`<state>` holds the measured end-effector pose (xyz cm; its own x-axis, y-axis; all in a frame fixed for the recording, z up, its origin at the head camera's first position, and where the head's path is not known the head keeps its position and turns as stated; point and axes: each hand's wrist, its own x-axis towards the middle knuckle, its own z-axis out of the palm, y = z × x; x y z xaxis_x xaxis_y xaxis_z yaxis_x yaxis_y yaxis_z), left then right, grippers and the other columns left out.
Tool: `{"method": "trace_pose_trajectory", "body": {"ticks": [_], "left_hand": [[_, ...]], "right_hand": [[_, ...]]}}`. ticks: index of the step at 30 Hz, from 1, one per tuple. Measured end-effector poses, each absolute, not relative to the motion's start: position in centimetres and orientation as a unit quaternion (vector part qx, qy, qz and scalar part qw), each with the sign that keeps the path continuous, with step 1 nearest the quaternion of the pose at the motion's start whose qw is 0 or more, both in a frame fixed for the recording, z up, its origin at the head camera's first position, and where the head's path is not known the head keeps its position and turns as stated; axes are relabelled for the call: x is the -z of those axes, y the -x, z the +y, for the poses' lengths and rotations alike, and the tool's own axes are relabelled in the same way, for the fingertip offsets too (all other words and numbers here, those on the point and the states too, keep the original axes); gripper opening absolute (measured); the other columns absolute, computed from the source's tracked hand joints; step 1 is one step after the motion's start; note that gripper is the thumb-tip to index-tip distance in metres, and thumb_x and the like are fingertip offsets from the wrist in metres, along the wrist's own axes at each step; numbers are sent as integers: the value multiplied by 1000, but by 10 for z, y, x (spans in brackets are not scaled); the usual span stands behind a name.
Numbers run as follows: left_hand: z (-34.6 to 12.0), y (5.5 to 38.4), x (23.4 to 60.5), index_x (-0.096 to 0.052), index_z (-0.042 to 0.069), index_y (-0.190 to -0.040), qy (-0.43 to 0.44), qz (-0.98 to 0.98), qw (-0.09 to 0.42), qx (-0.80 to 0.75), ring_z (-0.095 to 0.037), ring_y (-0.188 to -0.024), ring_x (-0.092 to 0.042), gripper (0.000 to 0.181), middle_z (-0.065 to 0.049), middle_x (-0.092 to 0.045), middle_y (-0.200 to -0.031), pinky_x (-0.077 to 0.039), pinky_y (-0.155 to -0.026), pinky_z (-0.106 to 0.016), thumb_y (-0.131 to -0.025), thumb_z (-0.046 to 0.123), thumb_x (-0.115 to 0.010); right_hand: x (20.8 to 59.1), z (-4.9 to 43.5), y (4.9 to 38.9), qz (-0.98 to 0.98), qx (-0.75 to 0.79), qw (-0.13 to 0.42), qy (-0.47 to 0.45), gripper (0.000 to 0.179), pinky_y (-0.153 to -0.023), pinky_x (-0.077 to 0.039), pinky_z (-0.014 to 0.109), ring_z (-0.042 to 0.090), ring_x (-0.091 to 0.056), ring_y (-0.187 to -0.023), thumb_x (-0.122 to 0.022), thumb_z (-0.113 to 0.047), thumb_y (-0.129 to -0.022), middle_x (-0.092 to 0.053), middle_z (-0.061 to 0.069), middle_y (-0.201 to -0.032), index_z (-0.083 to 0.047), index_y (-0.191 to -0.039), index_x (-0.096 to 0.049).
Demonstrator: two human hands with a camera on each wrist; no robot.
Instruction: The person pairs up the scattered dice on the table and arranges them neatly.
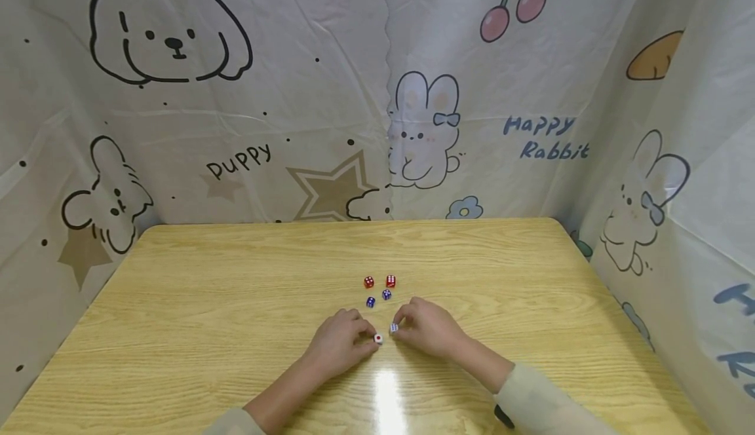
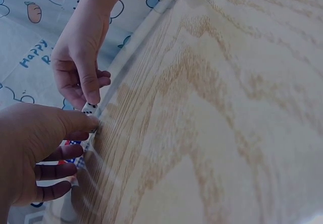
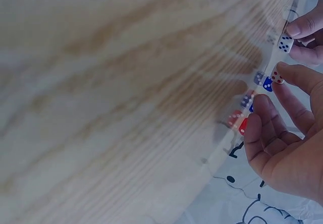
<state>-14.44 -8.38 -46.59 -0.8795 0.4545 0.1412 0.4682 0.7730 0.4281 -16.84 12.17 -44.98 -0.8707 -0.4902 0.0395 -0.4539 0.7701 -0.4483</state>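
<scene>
Your L grip (image 1: 341,343) pinches a white die (image 1: 378,339) btwn thumb & finger; your R grip (image 1: 429,327) pinches a 2nd white die (image 1: 394,328) — just R of it, a bit farther off; can't tell if either die touches the table (image 1: 236,278); 2 blue dice (image 1: 370,302) sit just beyond — 2 red dice (image 1: 390,281) behind those.

Two red dice (image 1: 368,282), two blue dice (image 1: 370,302), two white dice (image 1: 378,339); one table (image 1: 206,291).
</scene>
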Motion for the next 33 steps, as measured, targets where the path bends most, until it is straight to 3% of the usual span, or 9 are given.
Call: {"method": "trace_pose_trajectory", "body": {"ticks": [33], "left_hand": [[-84,145,468,-72,18,-90,242,-941,16,234,-5,-75,-44,19,10,-57,-84,-36,-64,-19,-81,35,-70]], "right_hand": [[453,115,158,936,230,52,263,15,-61,-42,20,5,-50,-70,-72,-26,-80,-56,-4,-79,-16,-89,-70]]}}
